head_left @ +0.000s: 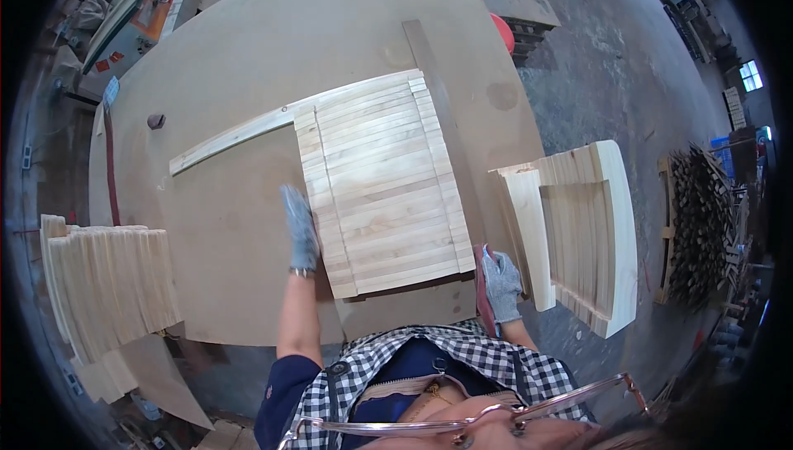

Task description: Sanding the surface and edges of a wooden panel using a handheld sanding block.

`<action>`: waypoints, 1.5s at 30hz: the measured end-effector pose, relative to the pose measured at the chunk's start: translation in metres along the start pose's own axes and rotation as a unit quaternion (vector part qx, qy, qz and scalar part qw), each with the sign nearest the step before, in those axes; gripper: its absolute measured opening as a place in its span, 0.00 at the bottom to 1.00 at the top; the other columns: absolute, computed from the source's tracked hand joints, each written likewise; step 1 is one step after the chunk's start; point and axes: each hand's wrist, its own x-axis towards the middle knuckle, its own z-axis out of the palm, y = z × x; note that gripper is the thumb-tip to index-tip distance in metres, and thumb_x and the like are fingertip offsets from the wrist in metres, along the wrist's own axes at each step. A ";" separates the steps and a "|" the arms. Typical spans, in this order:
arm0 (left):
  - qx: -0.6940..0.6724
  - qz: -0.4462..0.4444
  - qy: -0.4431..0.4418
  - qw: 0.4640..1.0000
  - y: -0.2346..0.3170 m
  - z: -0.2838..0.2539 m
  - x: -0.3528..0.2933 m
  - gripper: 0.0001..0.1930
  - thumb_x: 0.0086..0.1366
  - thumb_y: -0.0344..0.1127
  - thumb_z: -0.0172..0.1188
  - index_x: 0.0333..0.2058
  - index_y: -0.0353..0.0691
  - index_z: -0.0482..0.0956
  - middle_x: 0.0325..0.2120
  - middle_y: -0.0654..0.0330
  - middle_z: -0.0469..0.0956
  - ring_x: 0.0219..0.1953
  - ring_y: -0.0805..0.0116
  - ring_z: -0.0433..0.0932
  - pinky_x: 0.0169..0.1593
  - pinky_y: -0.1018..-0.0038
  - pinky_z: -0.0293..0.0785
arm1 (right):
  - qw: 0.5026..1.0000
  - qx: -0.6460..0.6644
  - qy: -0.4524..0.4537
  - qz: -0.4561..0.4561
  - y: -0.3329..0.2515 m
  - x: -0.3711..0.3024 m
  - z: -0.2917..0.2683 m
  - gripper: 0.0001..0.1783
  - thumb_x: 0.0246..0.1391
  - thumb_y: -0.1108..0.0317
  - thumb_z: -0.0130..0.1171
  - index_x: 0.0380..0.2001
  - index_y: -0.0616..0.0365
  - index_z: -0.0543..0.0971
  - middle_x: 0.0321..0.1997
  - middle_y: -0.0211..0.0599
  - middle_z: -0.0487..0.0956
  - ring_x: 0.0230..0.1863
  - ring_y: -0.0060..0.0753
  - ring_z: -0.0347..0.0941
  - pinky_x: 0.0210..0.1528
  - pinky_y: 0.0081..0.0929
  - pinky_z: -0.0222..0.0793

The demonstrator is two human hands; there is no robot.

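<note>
A panel of pale wooden slats (pixel 376 194) laid side by side rests on the table in front of me. Two grooves cross the slats near their ends. My left hand (pixel 300 231), in a grey glove, lies along the panel's left edge with its fingers stretched out, slightly blurred. At the near right corner, my right hand (pixel 501 285), also gloved, is closed round a dark red flat piece (pixel 485 297) standing against the slat ends. That piece's kind is unclear, and its lower part is partly covered by the hand.
A long wooden strip (pixel 231 138) runs left from the panel's far edge. A brown strip (pixel 425 49) lies along its right side. Stacks of wooden pieces stand left (pixel 116 285) and right (pixel 619 243). A small dark block (pixel 156 121) sits on the brown tabletop (pixel 314 20).
</note>
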 end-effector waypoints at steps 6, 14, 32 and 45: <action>0.035 0.026 0.003 0.999 0.012 0.017 0.108 0.32 0.64 0.46 0.43 0.62 0.41 0.42 0.63 0.58 0.44 0.64 0.64 0.46 0.63 0.73 0.44 | 0.999 -0.008 0.032 0.042 -0.003 -0.015 0.007 0.16 0.54 0.56 0.49 0.39 0.57 0.72 0.34 0.49 0.75 0.38 0.50 0.72 0.38 0.38 0.66; 0.478 0.036 0.069 0.875 0.043 0.050 0.144 0.38 0.55 0.56 0.53 0.57 0.36 0.56 0.55 0.47 0.59 0.58 0.53 0.59 0.59 0.69 0.54 | 0.986 0.127 0.059 0.094 -0.006 -0.022 0.028 0.21 0.54 0.59 0.50 0.46 0.62 0.68 0.44 0.45 0.74 0.47 0.38 0.70 0.48 0.32 0.64; 0.722 0.234 -0.033 0.650 0.012 0.224 0.136 0.23 0.61 0.48 0.40 0.53 0.46 0.63 0.48 0.53 0.66 0.55 0.51 0.59 0.59 0.50 0.47 | 0.977 -0.120 0.119 -0.128 -0.022 -0.020 0.023 0.16 0.52 0.63 0.51 0.43 0.59 0.73 0.30 0.45 0.78 0.27 0.48 0.75 0.27 0.38 0.71; 0.675 0.381 -0.094 0.625 0.014 0.214 0.139 0.24 0.61 0.44 0.40 0.53 0.37 0.61 0.50 0.49 0.64 0.54 0.51 0.59 0.58 0.53 0.50 | 0.973 -0.190 0.097 -0.093 -0.030 -0.021 0.033 0.17 0.53 0.65 0.49 0.45 0.60 0.72 0.37 0.48 0.77 0.34 0.48 0.75 0.33 0.37 0.71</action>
